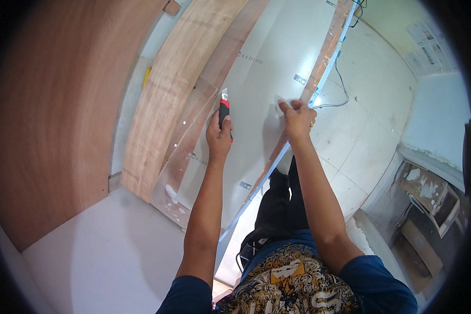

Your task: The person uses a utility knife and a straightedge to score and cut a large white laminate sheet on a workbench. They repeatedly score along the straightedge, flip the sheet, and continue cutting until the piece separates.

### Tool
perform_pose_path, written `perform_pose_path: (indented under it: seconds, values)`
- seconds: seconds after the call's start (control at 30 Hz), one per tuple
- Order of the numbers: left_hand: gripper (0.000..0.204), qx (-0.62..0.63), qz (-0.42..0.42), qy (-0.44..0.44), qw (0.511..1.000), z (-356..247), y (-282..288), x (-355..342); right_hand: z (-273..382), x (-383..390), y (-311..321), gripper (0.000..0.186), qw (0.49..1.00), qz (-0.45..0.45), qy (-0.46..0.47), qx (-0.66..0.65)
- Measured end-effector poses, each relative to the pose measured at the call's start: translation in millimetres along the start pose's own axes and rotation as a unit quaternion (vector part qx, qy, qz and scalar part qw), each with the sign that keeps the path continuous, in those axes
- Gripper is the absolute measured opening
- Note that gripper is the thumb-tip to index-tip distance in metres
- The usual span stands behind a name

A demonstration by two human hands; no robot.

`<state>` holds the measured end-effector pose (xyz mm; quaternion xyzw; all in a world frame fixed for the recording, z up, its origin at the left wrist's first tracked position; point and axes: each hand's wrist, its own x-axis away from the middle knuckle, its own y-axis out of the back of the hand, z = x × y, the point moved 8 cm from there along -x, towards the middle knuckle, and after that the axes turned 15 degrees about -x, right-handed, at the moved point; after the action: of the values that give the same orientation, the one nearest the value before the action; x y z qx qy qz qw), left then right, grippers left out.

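Observation:
My left hand (220, 137) is closed around a red-and-black utility knife (224, 112), its short blade out and pointing away from me. The knife is over a long grey-green laminate sheet (269, 42) with a glossy film, which lies on a wooden workbench. My right hand (299, 119) is at the sheet's right side, over a bare wooden strip (319, 63) along the bench edge. Its fingers are bent with the thumb close to the index finger; whatever they may pinch is hidden. A ring shows on that hand.
Long wooden boards (178, 78) lie left of the sheet, with a large brown plywood panel (63, 115) farther left. A yellow-handled item (146, 76) is beside the boards. A dark cable (345, 86) loops off the bench's right edge. Worn wooden furniture (429, 193) stands at the right.

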<state>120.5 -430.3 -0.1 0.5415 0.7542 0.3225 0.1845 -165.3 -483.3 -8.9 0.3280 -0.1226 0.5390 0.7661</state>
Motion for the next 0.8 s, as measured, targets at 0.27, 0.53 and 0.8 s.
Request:
perform_pose_path:
  seconds: [0.27,0.53,0.8]
  values:
    - [0.042,-0.147,0.074,-0.085,0.983,-31.0,19.0,-20.0,55.8,-11.8,-16.7,0.036,0.914,0.053,0.401,-0.034]
    - [0.056,-0.18,0.091,-0.118,0.972,-30.1,22.0,-13.7,153.1,-29.7,-150.8,0.113,0.614,0.385,0.461,0.511]
    - [0.054,-0.192,0.066,-0.112,0.973,-13.6,35.4,15.4,162.8,-19.7,-202.3,0.144,0.513,0.391,0.467,0.605]
